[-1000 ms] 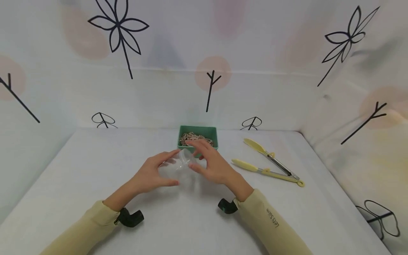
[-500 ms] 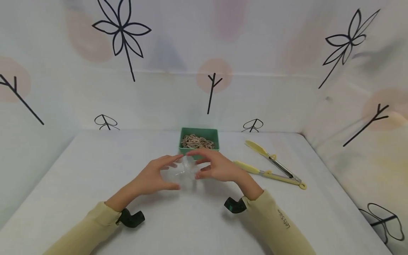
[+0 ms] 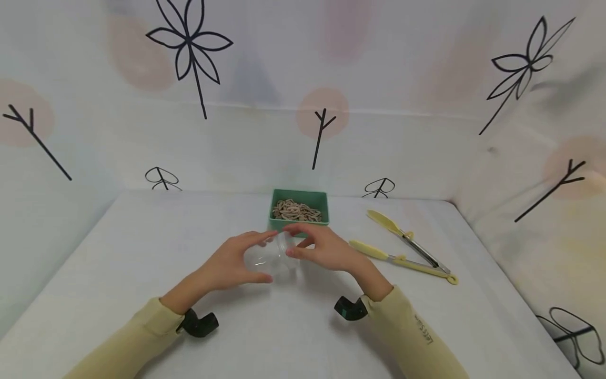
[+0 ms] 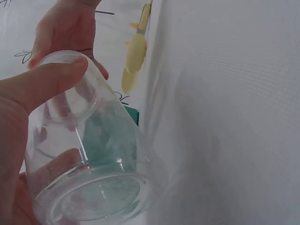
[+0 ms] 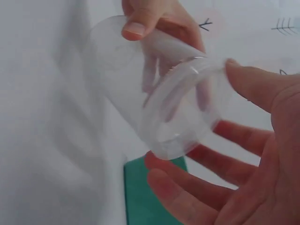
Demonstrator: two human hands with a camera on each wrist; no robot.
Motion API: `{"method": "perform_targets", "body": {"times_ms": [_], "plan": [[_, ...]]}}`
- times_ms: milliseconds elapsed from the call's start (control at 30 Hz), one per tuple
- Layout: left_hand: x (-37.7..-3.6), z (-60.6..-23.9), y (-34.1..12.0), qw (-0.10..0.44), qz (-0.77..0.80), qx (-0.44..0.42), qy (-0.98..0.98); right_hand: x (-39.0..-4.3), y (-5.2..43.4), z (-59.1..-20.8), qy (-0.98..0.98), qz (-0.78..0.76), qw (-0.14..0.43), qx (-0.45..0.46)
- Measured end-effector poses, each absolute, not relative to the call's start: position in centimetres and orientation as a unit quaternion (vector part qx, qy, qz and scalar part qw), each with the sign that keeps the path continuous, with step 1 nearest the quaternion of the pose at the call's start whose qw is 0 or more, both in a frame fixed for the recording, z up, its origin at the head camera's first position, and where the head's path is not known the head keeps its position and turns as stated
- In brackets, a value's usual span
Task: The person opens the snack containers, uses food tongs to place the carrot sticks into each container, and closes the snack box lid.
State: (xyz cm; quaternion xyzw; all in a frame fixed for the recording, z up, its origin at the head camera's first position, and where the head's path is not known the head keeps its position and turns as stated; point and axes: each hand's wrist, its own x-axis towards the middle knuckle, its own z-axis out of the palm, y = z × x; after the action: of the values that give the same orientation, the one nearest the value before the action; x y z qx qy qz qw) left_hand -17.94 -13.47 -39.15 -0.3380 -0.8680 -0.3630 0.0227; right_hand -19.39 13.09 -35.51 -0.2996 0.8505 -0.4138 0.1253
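Observation:
A clear, see-through plastic jar [image 3: 262,258] is held tilted on its side between both hands, above the white table. My left hand [image 3: 229,263] grips its body, the thumb on one side and the fingers on the other. In the left wrist view the jar's round base [image 4: 101,197] faces the camera, with nothing visible inside. My right hand [image 3: 326,247] holds the other end, where a clear lid [image 5: 180,110] sits. Its thumb and fingertips are spread round the lid's edge in the right wrist view.
Behind the hands stands a green rectangular container [image 3: 310,196] with many small brown elongated pieces [image 3: 295,210]. Yellow-tipped tongs [image 3: 407,250] lie spread apart to the right on the white table [image 3: 180,221]. A patterned cloth wall [image 3: 255,142] rises at the back.
The right hand first shifted slightly away from the jar's end, then its thumb and fingers came back in around the lid. The left hand keeps its grip on the jar.

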Motion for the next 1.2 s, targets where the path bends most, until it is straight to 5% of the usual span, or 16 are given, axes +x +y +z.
{"method": "perform_targets", "body": {"times_ms": [200,500,800,1200], "plan": [[-17.82,-38.93,-13.46,0.027,-0.350,-0.325,-0.878,-19.54,13.59,-35.28,0.818,-0.448,0.130,-0.336],[-17.76,-39.15,-12.99,0.085,-0.276,-0.339,-0.895,-19.44,13.09,-35.13,0.861,-0.418,0.163,-0.239],[-17.49,-38.87,-13.16,0.075,-0.270,-0.329,-0.902,-19.48,13.52,-35.09,0.830,-0.438,0.159,-0.307],[-17.69,-38.75,-12.99,0.099,-0.239,-0.366,-0.894,-19.44,13.12,-35.24,0.849,-0.431,0.188,-0.241]]}}
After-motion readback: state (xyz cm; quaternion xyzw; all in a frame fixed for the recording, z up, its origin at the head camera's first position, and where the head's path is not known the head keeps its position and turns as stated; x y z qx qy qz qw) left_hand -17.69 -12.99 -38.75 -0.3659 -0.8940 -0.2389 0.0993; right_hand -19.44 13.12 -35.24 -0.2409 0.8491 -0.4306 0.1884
